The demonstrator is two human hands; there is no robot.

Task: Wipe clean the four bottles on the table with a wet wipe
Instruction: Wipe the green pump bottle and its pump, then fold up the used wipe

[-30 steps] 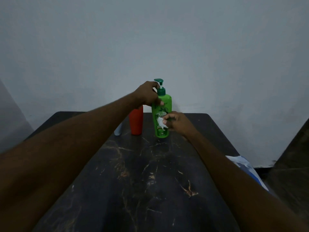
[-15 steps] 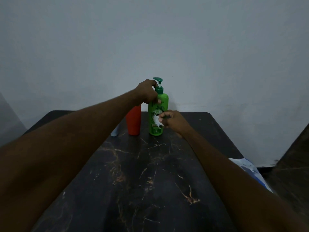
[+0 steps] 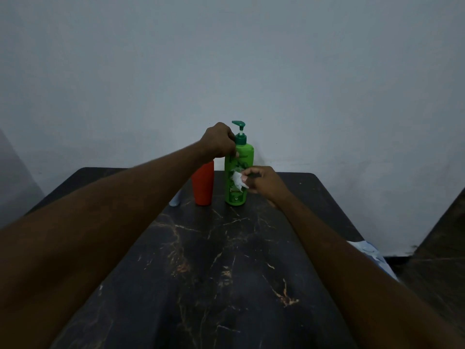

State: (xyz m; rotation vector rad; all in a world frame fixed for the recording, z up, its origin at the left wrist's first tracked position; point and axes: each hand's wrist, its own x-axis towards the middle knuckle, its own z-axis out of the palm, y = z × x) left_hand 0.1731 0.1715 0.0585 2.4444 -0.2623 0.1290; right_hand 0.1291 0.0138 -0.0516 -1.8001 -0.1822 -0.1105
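A green pump bottle (image 3: 245, 153) stands upright at the far middle of the dark marble table (image 3: 226, 273). My left hand (image 3: 218, 141) grips its shoulder just below the pump. My right hand (image 3: 264, 181) pinches a white wet wipe (image 3: 237, 179) and holds it against the bottle's label. Left of it stands a red bottle (image 3: 202, 183), its top hidden behind my left wrist. A pale blue bottle (image 3: 175, 200) peeks out from under my left forearm, mostly hidden.
A plain wall rises right behind the table's far edge. White and blue plastic (image 3: 372, 255) lies beyond the table's right edge. A dark surface (image 3: 440, 248) stands at the far right.
My right hand has slid the wipe a little up and down the green bottle's front. The left hand keeps its grip on the bottle's shoulder. The view shifted slightly.
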